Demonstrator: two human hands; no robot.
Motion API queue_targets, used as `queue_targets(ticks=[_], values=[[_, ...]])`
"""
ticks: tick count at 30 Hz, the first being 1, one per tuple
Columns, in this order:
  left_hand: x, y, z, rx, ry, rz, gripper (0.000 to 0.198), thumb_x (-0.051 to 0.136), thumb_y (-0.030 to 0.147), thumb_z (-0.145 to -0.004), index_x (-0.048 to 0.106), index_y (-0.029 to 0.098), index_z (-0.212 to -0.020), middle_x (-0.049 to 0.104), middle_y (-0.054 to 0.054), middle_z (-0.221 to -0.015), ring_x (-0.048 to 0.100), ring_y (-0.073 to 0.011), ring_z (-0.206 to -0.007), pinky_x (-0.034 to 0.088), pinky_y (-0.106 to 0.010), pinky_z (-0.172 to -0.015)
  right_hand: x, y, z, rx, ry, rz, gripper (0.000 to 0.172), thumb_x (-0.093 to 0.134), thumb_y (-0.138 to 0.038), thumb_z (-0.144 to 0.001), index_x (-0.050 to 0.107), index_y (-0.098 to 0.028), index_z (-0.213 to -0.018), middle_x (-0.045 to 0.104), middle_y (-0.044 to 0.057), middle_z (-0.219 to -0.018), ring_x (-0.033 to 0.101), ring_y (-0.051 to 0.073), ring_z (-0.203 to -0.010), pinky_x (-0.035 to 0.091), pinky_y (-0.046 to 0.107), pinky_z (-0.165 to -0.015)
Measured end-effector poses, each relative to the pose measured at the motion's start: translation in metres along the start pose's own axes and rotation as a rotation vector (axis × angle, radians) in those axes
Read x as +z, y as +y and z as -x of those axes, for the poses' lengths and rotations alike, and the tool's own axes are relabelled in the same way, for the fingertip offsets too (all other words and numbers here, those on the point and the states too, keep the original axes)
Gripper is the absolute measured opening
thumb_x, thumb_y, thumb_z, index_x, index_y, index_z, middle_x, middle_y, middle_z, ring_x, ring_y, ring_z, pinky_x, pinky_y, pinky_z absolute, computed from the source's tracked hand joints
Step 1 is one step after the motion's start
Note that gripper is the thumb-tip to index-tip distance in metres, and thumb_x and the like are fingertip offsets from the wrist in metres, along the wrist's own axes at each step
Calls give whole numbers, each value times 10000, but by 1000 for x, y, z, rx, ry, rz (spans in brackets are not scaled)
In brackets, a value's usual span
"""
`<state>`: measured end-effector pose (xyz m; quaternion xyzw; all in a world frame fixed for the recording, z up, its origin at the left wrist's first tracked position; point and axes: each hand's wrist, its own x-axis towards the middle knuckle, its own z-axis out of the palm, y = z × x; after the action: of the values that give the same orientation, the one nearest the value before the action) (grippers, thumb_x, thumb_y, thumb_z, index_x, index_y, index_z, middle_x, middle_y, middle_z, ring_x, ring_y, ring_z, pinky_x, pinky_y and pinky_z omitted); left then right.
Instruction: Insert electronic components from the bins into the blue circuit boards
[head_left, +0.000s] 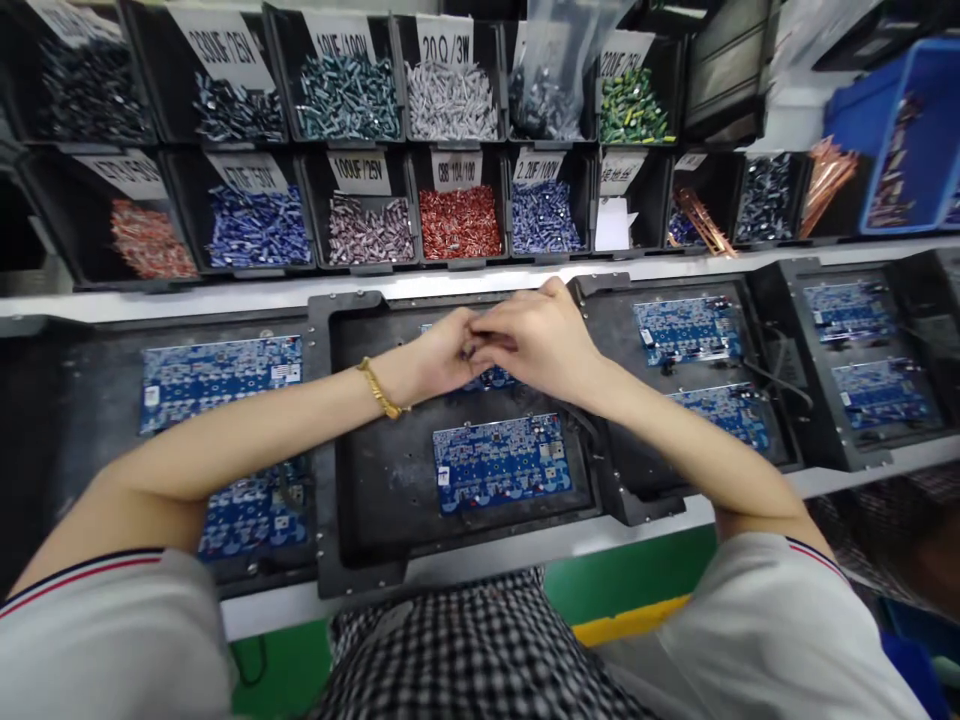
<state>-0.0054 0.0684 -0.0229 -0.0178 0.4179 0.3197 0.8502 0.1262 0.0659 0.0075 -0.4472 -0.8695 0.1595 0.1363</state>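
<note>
left hand (pixel 442 358) and right hand (pixel 541 333) are meeting, fingers bunching in a pinch; cannot tell if a small part is being gripped, as the fingers are hiding it. far circuit board (pixel 491 379) is lying beneath them in view, mostly covered. near circuit board (pixel 502 465) is lying nearer the body, apart from both hands. one black tray (pixel 382 470) is holding both boards. left tray (pixel 97 395) and right tray (pixel 637 465) are flanking it; black bins (pixel 82 225) are standing on the far side.
</note>
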Motion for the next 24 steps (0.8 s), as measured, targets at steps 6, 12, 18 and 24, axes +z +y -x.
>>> queue_targets(ticks=[6, 12, 18, 24], values=[[25, -22, 10, 157, -76, -115, 307, 297, 56, -911, 547, 104, -739, 585, -20, -657, 572, -79, -619, 546, -229, -745, -10, 20, 18, 143, 132, 4, 187, 516, -270, -845, 691, -215, -807, 690, 24, -948, 582, 226, -931, 252, 405, -846], [33, -11, 11, 119, -48, -60, 284, 312, 61, -901, 589, 65, -841, 623, -75, -762, 606, -117, -743, 536, -241, -825, -22, 36, 11, 98, 65, 4, 162, 505, -260, -827, 653, -194, -816, 681, 33, -879, 586, 207, -837, 258, 392, -808], [18, -13, 18, 131, 204, -59, 212, 378, 59, -929, 589, 49, -905, 583, -31, -669, 537, -55, -580, 463, -145, -594, -4, 87, -4, -67, -172, 12, 178, 454, -195, -826, 632, -186, -810, 659, 38, -917, 551, 212, -904, 228, 387, -787], [7, -40, 32, -1, 160, -267, 221, 398, 150, -962, 569, 87, -838, 687, -95, -856, 588, -81, -601, 416, -181, -552, 13, 96, -4, -122, -210, -9, 195, 428, -171, -821, 619, -184, -789, 627, 36, -1005, 512, 217, -964, 195, 396, -811]])
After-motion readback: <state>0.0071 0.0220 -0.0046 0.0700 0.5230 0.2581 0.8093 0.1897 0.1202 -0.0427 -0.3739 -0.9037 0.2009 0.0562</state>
